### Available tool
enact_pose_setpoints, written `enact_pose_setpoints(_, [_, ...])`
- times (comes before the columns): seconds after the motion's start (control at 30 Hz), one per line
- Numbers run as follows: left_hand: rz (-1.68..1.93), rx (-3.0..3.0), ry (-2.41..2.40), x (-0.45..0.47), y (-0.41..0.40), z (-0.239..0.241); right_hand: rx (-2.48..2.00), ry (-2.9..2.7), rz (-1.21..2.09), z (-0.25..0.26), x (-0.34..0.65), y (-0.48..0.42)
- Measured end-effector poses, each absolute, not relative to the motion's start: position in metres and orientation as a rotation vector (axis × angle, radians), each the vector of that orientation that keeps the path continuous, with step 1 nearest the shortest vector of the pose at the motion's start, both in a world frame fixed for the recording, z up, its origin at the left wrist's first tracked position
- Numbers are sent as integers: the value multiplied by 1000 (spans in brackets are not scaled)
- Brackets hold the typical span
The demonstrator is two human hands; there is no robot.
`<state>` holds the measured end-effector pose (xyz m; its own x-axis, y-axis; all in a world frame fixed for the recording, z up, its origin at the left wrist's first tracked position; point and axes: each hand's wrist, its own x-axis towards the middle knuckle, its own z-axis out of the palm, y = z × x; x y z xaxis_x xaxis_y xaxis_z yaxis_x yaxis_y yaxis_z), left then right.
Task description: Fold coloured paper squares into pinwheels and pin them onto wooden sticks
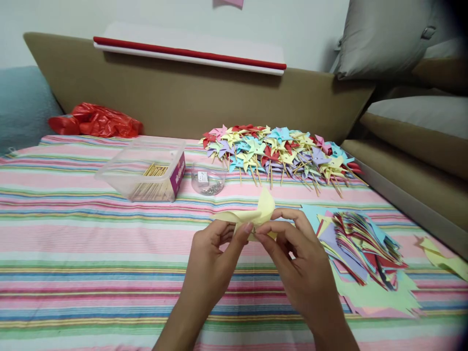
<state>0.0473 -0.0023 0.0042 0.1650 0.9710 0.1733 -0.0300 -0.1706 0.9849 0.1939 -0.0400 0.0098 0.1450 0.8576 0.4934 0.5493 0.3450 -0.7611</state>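
Between my hands, above the striped cloth, is a pale yellow paper pinwheel (266, 204) with curled blades. My left hand (215, 248) pinches it near the centre, thumb in front. The fingertips of my right hand (296, 243) close at the paper's middle, by a small dark spot that may be a pin; it is too small to be sure. Beyond them stands a round clear tub (209, 180) with small metal pins. Left of that is a clear plastic box (146, 163) holding many thin wooden sticks.
Many finished coloured pinwheels on sticks (270, 151) are heaped at the back. Cut coloured paper sheets (361, 248) pile up at the right, near a yellow paper strip (444, 258). A red plastic bag (98, 121) lies back left. Grey cushions (383, 39) stand at right.
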Motion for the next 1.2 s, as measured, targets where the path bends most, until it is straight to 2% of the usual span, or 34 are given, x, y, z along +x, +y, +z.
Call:
enact_pose_setpoints(0.33, [1175,1443,939,46,0,4,-1337,-1588,353,11,201,-42])
enact_pose_setpoints(1.2, [1100,1678,933,43,0,7,-1386,-1382,693,14,203,-44])
